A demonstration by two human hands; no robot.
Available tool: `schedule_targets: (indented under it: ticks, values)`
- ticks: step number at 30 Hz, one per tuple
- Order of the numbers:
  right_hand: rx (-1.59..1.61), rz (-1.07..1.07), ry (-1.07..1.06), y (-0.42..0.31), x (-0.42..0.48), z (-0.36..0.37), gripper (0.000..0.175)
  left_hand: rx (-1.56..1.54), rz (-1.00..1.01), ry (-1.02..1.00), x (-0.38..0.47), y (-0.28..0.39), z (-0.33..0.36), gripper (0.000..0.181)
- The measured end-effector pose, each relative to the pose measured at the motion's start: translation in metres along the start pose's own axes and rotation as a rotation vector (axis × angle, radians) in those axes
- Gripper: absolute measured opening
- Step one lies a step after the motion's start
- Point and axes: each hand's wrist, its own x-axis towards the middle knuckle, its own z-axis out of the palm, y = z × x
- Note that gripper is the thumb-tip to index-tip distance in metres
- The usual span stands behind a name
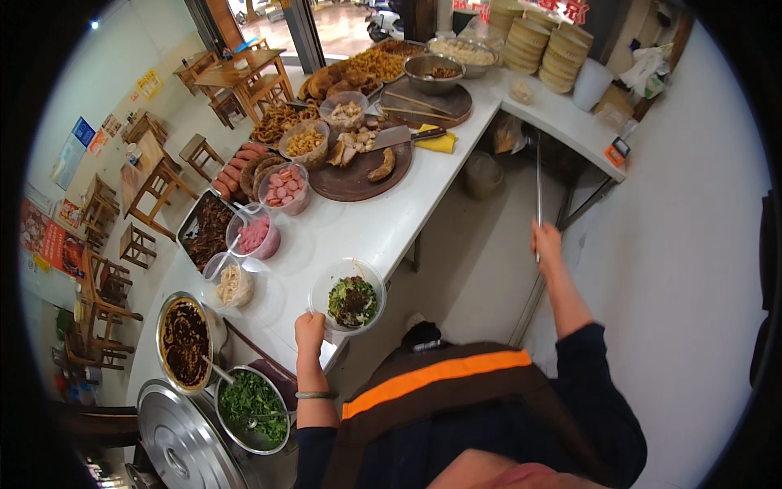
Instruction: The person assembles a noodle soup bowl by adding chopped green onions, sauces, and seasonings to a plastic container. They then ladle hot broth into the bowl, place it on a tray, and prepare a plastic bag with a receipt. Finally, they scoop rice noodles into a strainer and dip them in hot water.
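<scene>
My left hand (310,333) pinches the near-left rim of a clear plastic bowl (322,292) at the counter's front edge. In the bowl lie chopped greens (359,292) topped with something dark. Out to the right, my right hand (545,244) grips the end of a long metal rod-like handle (538,171). Its far end reaches toward the dark space below the side counter, and I cannot tell what tool it is. Close to my left forearm stand a steel bowl of chopped green herbs (253,397) and a steel pot of dark, oily sauce (185,336).
The white counter (317,235) carries tubs of sliced pink sausage (285,186) and pink mince (253,235). A cleaver (394,137) lies on a round chopping board (360,183). Bamboo steamers (562,58) are stacked at the back right. Below stands a bucket (484,175).
</scene>
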Motion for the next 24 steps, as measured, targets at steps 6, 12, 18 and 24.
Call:
schedule_targets:
  ticks: [6,12,18,24]
  values:
    - [-0.033,-0.082,-0.012,-0.057,0.188,0.04,0.021,-0.148,-0.093,0.075,0.044,0.039,0.016,0.025]
    - [-0.168,-0.147,-0.032,-0.118,0.385,0.078,0.018,-0.207,-0.18,0.231,0.06,0.061,0.035,0.021]
    - [-0.298,-0.304,-0.08,-0.132,0.602,0.125,0.021,-0.296,-0.306,0.48,0.051,0.072,0.083,0.02]
    - [-0.487,-0.283,-0.111,-0.115,0.788,0.139,0.027,-0.083,-0.512,0.594,0.047,0.068,0.101,0.03]
